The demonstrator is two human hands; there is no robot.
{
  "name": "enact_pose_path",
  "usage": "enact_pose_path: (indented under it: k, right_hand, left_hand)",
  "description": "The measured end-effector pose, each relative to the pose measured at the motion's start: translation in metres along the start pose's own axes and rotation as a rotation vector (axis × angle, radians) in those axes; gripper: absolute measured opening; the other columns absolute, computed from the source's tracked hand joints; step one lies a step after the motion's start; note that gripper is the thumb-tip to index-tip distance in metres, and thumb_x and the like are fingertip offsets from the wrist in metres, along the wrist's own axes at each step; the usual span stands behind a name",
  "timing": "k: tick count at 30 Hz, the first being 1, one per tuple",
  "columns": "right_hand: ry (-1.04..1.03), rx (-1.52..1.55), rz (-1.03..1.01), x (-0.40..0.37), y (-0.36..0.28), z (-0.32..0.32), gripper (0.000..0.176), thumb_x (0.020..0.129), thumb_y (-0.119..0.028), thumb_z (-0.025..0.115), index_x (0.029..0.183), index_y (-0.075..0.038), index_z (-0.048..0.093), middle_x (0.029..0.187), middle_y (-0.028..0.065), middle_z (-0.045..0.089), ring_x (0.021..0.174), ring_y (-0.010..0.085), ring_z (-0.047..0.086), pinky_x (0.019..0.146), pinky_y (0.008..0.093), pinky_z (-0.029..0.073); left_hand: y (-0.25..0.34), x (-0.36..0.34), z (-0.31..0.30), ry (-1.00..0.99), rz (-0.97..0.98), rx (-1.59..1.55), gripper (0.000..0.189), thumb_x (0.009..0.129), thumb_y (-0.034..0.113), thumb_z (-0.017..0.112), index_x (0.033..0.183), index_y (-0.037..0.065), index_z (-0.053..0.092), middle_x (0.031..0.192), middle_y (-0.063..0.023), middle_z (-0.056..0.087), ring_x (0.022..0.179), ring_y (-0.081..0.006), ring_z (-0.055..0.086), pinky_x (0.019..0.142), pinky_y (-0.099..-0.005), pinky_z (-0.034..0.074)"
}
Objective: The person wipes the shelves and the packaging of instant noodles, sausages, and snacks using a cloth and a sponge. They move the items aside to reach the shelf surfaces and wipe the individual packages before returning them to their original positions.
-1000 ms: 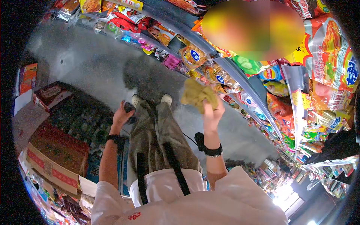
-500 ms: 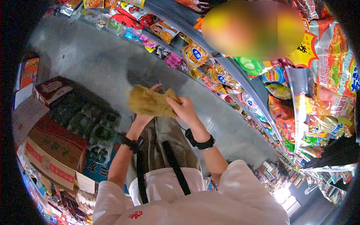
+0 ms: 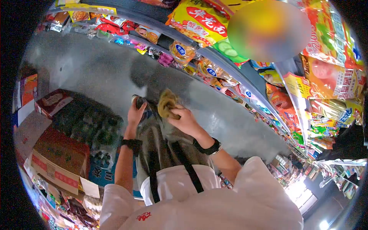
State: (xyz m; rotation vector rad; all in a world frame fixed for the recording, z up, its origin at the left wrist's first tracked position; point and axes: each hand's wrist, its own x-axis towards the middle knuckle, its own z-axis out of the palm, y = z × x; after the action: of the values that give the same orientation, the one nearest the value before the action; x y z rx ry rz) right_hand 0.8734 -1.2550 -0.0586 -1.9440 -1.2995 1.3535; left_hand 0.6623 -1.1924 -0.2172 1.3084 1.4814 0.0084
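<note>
Bunched up in my right hand [image 3: 184,119] is a yellow-brown cloth [image 3: 167,102], its fingers closed round the lower side. My left hand [image 3: 135,114] is closed on a small dark object [image 3: 140,102] whose kind I cannot make out; a pale edge shows at its top. The two hands are apart, side by side in front of my grey-brown trousers [image 3: 150,134], above the grey floor [image 3: 103,69]. Each wrist wears a black band.
Shelves of packaged snacks run along the right, with a yellow noodle packet [image 3: 198,23] near the top. On the left stand an open cardboard box [image 3: 57,170], a brown carton [image 3: 53,101] and shrink-wrapped dark bottles [image 3: 90,124].
The cloth was spread between both hands; now only the right hand holds it, crumpled. My left hand has moved left and grips a dark object. The view has shifted slightly.
</note>
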Motion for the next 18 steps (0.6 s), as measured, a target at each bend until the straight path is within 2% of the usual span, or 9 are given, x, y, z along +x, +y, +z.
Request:
enact_pose_path:
  k: [3, 6, 8, 10, 12, 14, 15, 17, 18]
  right_hand:
    - [-0.008, 0.132, 0.017, -0.005, 0.008, -0.006, 0.034, 0.07, -0.018, 0.065, 0.094, 0.005, 0.059, 0.105, 0.0133, 0.055, 0.096, 0.0259, 0.054, 0.083, 0.0313, 0.042]
    - [-0.031, 0.223, 0.04, -0.003, 0.005, -0.013, 0.036, 0.071, -0.018, 0.064, 0.099, 0.004, 0.057, 0.114, 0.0122, 0.05, 0.104, 0.0247, 0.051, 0.087, 0.0321, 0.04]
    - [-0.039, 0.246, 0.105, 0.001, 0.007, -0.009, 0.038, 0.072, -0.02, 0.064, 0.101, 0.004, 0.057, 0.118, 0.013, 0.048, 0.107, 0.0249, 0.048, 0.088, 0.0324, 0.039]
    - [-0.051, 0.265, 0.182, 0.006, 0.02, 0.002, 0.041, 0.072, -0.022, 0.064, 0.103, 0.003, 0.056, 0.121, 0.0138, 0.045, 0.111, 0.0251, 0.045, 0.09, 0.0327, 0.038]
    - [0.223, 0.144, -0.09, 0.019, 0.033, 0.021, 0.046, 0.071, -0.028, 0.066, 0.104, 0.002, 0.054, 0.105, 0.0192, 0.051, 0.102, 0.0326, 0.048, 0.091, 0.0384, 0.036]
    - [0.232, 0.051, -0.114, 0.024, 0.034, 0.031, 0.047, 0.072, -0.028, 0.066, 0.107, 0.001, 0.053, 0.108, 0.0194, 0.05, 0.104, 0.0339, 0.046, 0.092, 0.0392, 0.035]
    - [0.251, -0.049, -0.14, 0.027, 0.031, 0.032, 0.049, 0.072, -0.028, 0.065, 0.109, 0.0, 0.051, 0.11, 0.0196, 0.049, 0.106, 0.0351, 0.045, 0.093, 0.04, 0.033]
    - [0.194, 0.005, -0.107, 0.028, 0.025, 0.033, 0.048, 0.072, -0.028, 0.065, 0.11, -0.001, 0.05, 0.11, 0.0199, 0.049, 0.106, 0.0357, 0.045, 0.094, 0.0403, 0.033]
    - [0.136, 0.057, -0.079, 0.029, 0.026, 0.034, 0.047, 0.072, -0.027, 0.064, 0.11, -0.002, 0.05, 0.111, 0.0203, 0.049, 0.106, 0.0363, 0.045, 0.094, 0.0407, 0.033]
  left_hand:
    - [-0.012, 0.011, 0.021, 0.065, 0.13, -0.141, 0.056, 0.081, 0.04, 0.055, 0.124, 0.006, 0.042, 0.102, -0.0142, 0.06, 0.097, -0.0282, 0.057, 0.076, -0.0344, 0.044]
    - [0.005, 0.012, 0.041, -0.133, 0.112, -0.381, 0.051, 0.085, 0.033, 0.052, 0.125, 0.003, 0.041, 0.105, -0.0127, 0.058, 0.095, -0.0236, 0.057, 0.078, -0.0328, 0.043]
    - [0.017, 0.01, 0.059, -0.254, -0.023, -0.613, 0.044, 0.087, 0.025, 0.051, 0.123, 0.001, 0.044, 0.108, -0.0091, 0.056, 0.095, -0.0186, 0.055, 0.08, -0.031, 0.043]
    - [0.074, -0.018, 0.046, -0.267, -0.09, -0.695, 0.042, 0.087, 0.025, 0.049, 0.123, 0.002, 0.044, 0.109, -0.0084, 0.055, 0.097, -0.0176, 0.054, 0.08, -0.0305, 0.043]
    - [0.085, -0.032, 0.042, -0.281, -0.164, -0.778, 0.04, 0.088, 0.024, 0.048, 0.122, 0.004, 0.045, 0.11, -0.0077, 0.055, 0.098, -0.0167, 0.053, 0.081, -0.03, 0.043]
    - [0.069, -0.034, 0.047, -0.389, 0.112, -1.034, 0.036, 0.089, 0.021, 0.045, 0.121, 0.006, 0.046, 0.111, -0.0067, 0.054, 0.101, -0.0149, 0.052, 0.082, -0.0303, 0.042]
    - [0.065, -0.031, 0.048, -0.387, 0.113, -1.032, 0.036, 0.089, 0.021, 0.045, 0.121, 0.006, 0.046, 0.111, -0.0067, 0.054, 0.101, -0.0149, 0.052, 0.082, -0.0303, 0.042]
    - [0.054, -0.029, 0.054, -0.342, -0.295, -1.23, 0.034, 0.089, 0.023, 0.045, 0.118, 0.006, 0.047, 0.11, -0.0056, 0.055, 0.1, -0.0145, 0.052, 0.082, -0.0299, 0.043]
    - [0.056, -0.031, 0.052, -0.345, -0.295, -1.225, 0.034, 0.089, 0.023, 0.045, 0.118, 0.006, 0.047, 0.11, -0.0056, 0.055, 0.1, -0.0145, 0.052, 0.082, -0.0299, 0.043]
